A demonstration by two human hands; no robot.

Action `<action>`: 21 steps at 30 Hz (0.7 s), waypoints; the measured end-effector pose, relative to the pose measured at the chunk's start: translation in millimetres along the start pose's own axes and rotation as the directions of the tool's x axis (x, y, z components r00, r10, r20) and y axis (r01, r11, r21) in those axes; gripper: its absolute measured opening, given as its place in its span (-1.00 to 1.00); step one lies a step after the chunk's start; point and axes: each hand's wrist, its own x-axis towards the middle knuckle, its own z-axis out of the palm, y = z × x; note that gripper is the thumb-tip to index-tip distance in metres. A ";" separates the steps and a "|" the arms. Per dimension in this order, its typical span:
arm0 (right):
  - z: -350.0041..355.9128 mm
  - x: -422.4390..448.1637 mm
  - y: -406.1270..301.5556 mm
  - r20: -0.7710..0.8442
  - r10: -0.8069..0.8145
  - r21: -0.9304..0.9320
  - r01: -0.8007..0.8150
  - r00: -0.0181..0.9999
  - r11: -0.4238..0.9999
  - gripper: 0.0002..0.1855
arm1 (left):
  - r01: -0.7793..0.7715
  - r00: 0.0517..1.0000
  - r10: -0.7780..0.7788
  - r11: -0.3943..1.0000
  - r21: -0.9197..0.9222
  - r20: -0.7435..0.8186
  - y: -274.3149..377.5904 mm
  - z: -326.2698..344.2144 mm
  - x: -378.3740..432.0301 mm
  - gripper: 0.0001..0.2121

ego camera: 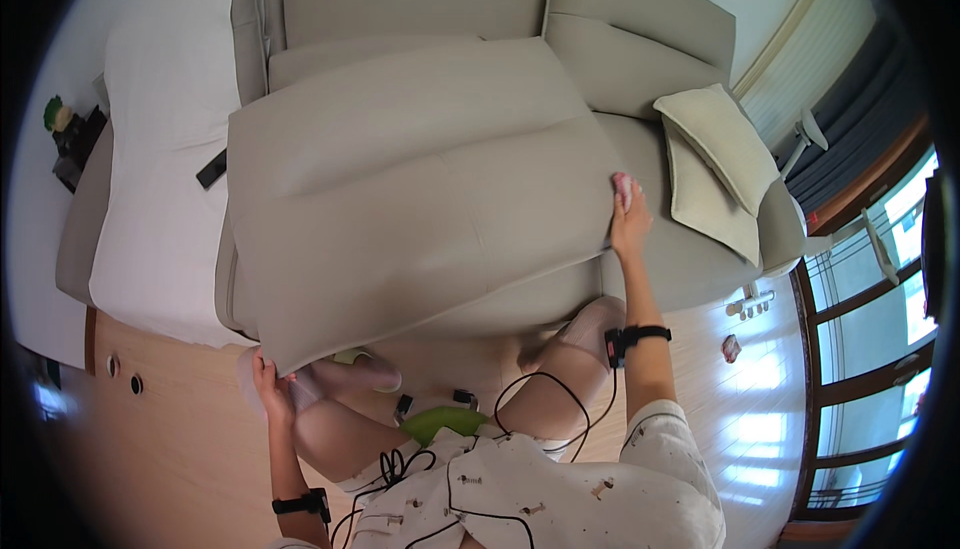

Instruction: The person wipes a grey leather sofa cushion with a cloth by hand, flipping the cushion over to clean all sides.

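A large grey-beige sofa cushion (420, 196) lies at an angle across the sofa seat, its near left corner jutting past the front edge. At that corner, my left hand (273, 387) grips the cushion's edge. My right hand (632, 228) is at the cushion's right edge, holding a crumpled pink and white cloth (622, 190) against it. Part of the cloth is hidden by the fingers. Under the cushion shows the sofa's seat front (517, 305).
White fabric (165, 211) covers the sofa's left section, with a dark phone-like object (212, 170) on it. Two cream pillows (712, 166) rest at the right. Another crumpled cloth (730, 348) lies on the floor. Black cables (551, 376) hang across my lap. A green seat (444, 424) is beneath me.
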 end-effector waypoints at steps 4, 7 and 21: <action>4.9 33.1 33.1 0.373 0.398 0.001 -0.429 0.838 0.903 -0.35 | 0.062 0.996 -0.060 0.998 0.016 -0.072 20.3 9.8 -3.9 -0.71; 8.2 31.3 22.8 0.407 0.334 0.091 -0.401 0.850 0.911 -0.36 | 0.098 0.995 -0.097 0.994 0.040 -0.022 32.4 -7.4 -10.2 -0.74; -127.2 55.8 21.8 0.406 0.405 0.356 -0.550 0.819 0.755 -0.41 | -0.215 0.977 0.195 0.874 0.436 0.091 182.8 9.6 8.5 -0.67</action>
